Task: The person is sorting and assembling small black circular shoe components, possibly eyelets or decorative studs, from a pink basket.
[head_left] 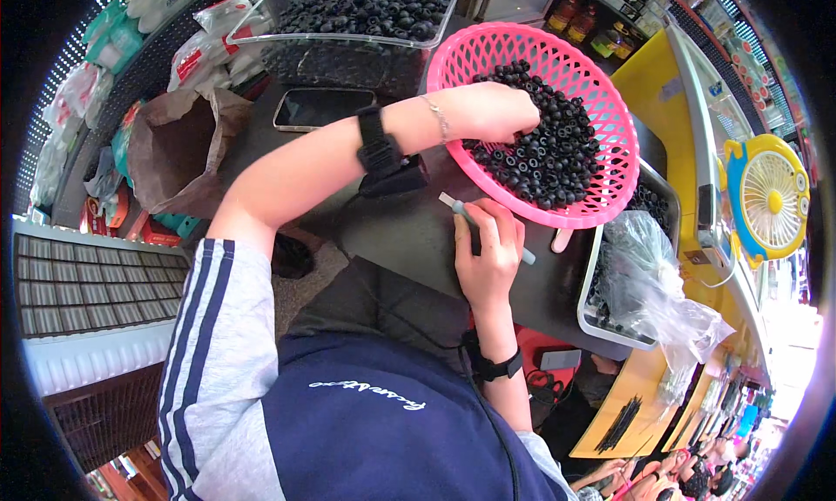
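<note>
My left hand (498,111) is in a pink plastic basket (448,61), its fingers curled down at the heap of small black hollow caps (544,165). Whatever its fingertips pinch is hidden. Close to the basket's near rim, my right hand (489,253) is closed round a slim stick-like tool (457,206). A pale flat tip sticks out of one side of that fist, and a pale rounded end shows at the other. The tool's exact kind cannot be made out. Both wrists wear black straps.
A clear bin (435,39) of black parts stands behind the dark table (392,244), near a phone (324,109). On the right are a white tray (588,314), a plastic bag (649,266) and a yellow fan (771,196). A brown paper bag (183,148) stands left.
</note>
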Available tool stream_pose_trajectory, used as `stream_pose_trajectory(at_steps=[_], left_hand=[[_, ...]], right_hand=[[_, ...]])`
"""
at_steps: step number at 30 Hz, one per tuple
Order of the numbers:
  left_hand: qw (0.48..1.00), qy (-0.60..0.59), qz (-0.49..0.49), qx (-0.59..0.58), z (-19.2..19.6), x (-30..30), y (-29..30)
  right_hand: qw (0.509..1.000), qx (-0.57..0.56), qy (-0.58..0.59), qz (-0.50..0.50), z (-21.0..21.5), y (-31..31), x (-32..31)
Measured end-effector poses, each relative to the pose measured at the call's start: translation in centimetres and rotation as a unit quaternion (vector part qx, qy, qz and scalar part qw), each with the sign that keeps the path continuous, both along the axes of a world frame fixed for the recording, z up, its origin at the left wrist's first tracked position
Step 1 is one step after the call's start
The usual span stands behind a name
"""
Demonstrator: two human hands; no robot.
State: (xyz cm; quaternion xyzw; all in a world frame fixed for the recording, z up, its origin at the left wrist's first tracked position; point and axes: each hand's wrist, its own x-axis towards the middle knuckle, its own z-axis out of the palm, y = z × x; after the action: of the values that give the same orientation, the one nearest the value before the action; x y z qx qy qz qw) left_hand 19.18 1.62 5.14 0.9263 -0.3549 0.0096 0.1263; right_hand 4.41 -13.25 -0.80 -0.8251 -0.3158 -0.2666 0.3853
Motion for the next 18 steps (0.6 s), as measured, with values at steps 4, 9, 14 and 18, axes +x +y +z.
stream_pose_trajectory(at_steps=[4, 9, 14, 18], left_hand=[[0.997, -0.026, -0.006, 0.070, -0.1, 0.1, -1.0], [0.993, -0.108, 0.011, -0.046, 0.8, -0.3, -0.2], [0.932, -0.096, 0.125, -0.327, 4.8, -8.3, 2.8], [0.868, -0.180, 0.240, -0.396, 2.4, -13.8, 2.9]], right_hand=[[1.000, -0.001, 0.003, -0.003, 0.1, 0.0, 0.0], [1.000, -0.005, -0.001, -0.024, -0.1, -0.2, 0.1], [0.998, 0.037, 0.027, -0.038, -0.4, -0.4, 0.0], [0.992, 0.106, 0.069, -0.031, -0.6, -0.5, -0.1]])
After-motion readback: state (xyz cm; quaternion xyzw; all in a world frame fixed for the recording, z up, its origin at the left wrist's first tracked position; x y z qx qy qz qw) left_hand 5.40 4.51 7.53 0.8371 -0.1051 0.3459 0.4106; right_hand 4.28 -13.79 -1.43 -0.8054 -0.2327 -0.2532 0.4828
